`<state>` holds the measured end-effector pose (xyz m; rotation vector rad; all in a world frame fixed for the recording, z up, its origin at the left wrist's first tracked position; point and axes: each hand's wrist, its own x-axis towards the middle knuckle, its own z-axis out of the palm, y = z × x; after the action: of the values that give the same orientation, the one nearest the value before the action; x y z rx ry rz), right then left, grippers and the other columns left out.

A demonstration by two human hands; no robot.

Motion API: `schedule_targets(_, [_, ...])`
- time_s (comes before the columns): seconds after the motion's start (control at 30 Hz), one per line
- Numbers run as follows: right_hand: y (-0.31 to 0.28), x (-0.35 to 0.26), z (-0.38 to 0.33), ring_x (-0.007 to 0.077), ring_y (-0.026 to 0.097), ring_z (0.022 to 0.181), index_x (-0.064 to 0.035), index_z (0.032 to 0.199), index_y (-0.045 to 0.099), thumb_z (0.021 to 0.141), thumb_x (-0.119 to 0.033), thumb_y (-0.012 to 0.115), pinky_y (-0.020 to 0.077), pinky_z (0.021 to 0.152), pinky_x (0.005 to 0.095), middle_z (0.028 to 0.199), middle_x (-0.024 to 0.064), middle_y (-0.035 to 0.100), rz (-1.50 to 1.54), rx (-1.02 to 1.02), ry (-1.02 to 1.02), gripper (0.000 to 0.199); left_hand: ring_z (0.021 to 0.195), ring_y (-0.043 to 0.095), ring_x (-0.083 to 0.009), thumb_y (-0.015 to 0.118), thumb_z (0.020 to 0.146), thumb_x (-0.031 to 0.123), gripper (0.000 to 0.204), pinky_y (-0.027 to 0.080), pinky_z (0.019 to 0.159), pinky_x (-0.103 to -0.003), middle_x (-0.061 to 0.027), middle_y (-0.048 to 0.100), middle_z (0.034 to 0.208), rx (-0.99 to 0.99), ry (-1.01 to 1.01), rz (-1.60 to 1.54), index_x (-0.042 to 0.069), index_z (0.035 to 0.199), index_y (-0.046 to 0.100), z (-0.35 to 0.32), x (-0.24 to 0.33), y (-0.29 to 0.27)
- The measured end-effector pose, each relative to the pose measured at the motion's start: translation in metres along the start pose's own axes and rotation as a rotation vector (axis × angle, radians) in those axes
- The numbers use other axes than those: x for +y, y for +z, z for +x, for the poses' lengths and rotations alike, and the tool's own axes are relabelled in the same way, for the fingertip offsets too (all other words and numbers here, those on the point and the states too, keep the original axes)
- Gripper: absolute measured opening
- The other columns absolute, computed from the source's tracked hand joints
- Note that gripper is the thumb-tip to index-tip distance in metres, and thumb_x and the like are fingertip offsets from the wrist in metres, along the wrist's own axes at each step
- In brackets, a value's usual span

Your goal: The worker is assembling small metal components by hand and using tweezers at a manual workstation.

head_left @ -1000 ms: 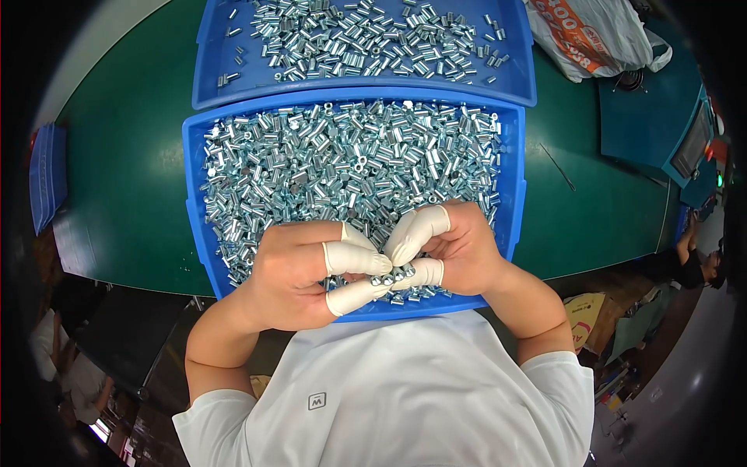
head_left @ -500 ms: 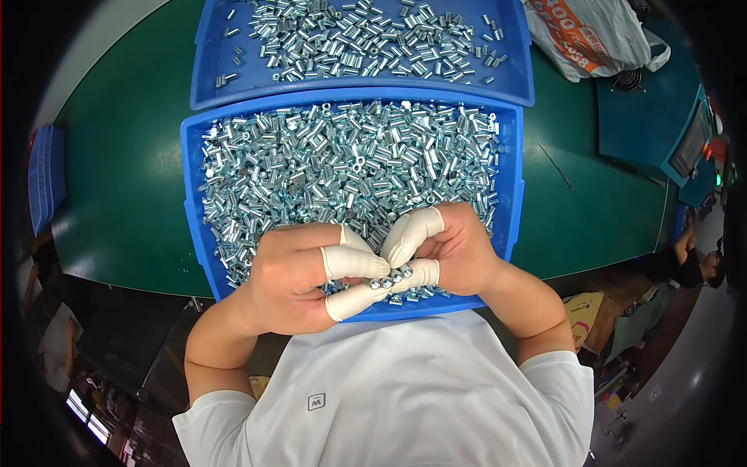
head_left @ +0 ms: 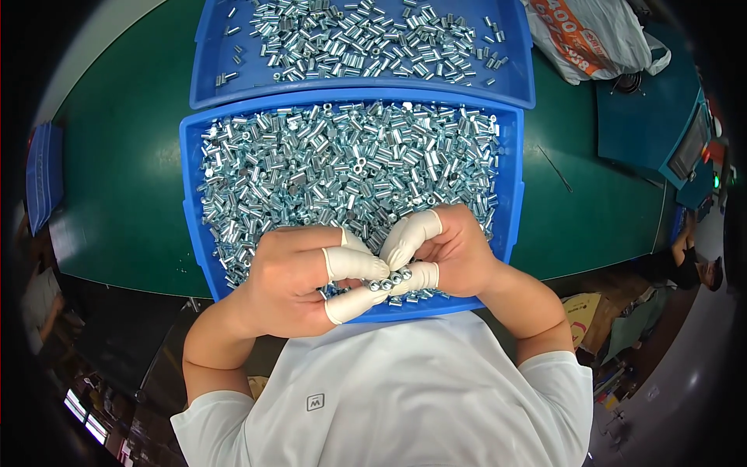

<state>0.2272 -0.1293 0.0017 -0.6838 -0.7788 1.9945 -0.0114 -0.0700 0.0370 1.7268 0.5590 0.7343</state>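
My left hand (head_left: 292, 272) and my right hand (head_left: 459, 251) meet over the near edge of a blue bin (head_left: 510, 179), with white rubber finger cots on thumbs and fingers. Between their fingertips, both hands pinch a short row of small shiny metal sleeves (head_left: 387, 285), rounded ends facing me. The rest of these sleeves is hidden by the fingers. Under and beyond my hands, the bin is filled with a loose heap of similar silvery metal sleeves (head_left: 311, 167), lying in all directions; some show a hole in the end.
A second blue bin (head_left: 226, 93) with scattered sleeves adjoins the far side. On the green table (head_left: 124, 187) lie a thin dark rod (head_left: 554, 167) and a white plastic bag (head_left: 595, 39). A teal machine (head_left: 646, 124) stands right; another person (head_left: 692, 261) is beyond it.
My hands stay almost in place, still pinching the row of sleeves, which has shifted very slightly between the fingertips. At the far left, a background person has moved.
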Motion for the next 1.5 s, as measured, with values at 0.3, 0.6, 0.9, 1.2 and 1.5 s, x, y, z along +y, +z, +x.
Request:
schedule_targets(0.3, [-0.001, 0.0, 0.0, 0.0182, 0.075, 0.099, 0.0035, 0.105, 0.074, 0.086, 0.007, 0.085, 0.062, 0.09, 0.0331, 0.104, 0.0105, 0.076, -0.073, 0.064, -0.005, 0.022, 0.065, 0.07, -0.0144, 0.087, 0.08, 0.0, 0.022, 0.056, 0.059, -0.026, -0.0103, 0.075, 0.084, 0.009, -0.055, -0.025, 0.002, 0.099, 0.078, 0.001, -0.006, -0.001])
schedule_targets(0.6, [0.006, -0.018, 0.003, 0.0111, 0.071, 0.095, -0.0004, 0.107, 0.073, 0.093, 0.004, 0.079, 0.0583, 0.086, 0.0284, 0.102, 0.0037, 0.073, -0.203, 0.177, -0.005, 0.016, 0.073, 0.072, -0.0141, 0.085, 0.087, 0.003, 0.018, 0.057, 0.066, -0.028, -0.0074, 0.076, 0.088, 0.173, -0.209, -0.124, 0.004, 0.103, 0.077, 0.004, -0.007, 0.012])
schedule_targets(0.9, [-0.068, -0.082, 0.08, 0.0123, 0.072, 0.078, 0.001, 0.101, 0.077, 0.088, -0.006, 0.085, 0.0583, 0.074, 0.0279, 0.088, 0.0076, 0.079, -1.061, 0.615, -0.318, 0.017, 0.076, 0.07, -0.0122, 0.084, 0.089, 0.008, 0.016, 0.056, 0.071, -0.028, -0.0077, 0.077, 0.086, 0.439, -0.221, 0.545, 0.001, 0.103, 0.078, 0.07, -0.057, -0.083])
schedule_targets(1.2, [-0.074, -0.094, 0.096, 0.0218, 0.075, 0.077, 0.0004, 0.115, 0.076, 0.088, -0.002, 0.079, 0.0602, 0.073, 0.0346, 0.096, 0.0147, 0.079, -1.354, 0.671, -0.447, 0.027, 0.087, 0.071, -0.0326, 0.08, 0.088, 0.011, 0.039, 0.057, 0.08, -0.044, -0.0166, 0.071, 0.103, 0.421, -0.071, 0.84, 0.006, 0.126, 0.072, 0.074, -0.077, -0.102])
schedule_targets(1.5, [0.007, -0.055, 0.021, 0.039, 0.069, 0.106, -0.001, 0.116, 0.076, 0.082, -0.013, 0.086, 0.0562, 0.091, 0.0468, 0.111, 0.0176, 0.072, -1.793, 0.219, -0.237, 0.037, 0.111, 0.061, -0.0353, 0.078, 0.088, 0.019, 0.046, 0.055, 0.091, -0.047, -0.0155, 0.062, 0.116, -0.126, -0.15, 0.977, 0.003, 0.13, 0.067, 0.01, -0.018, -0.025])
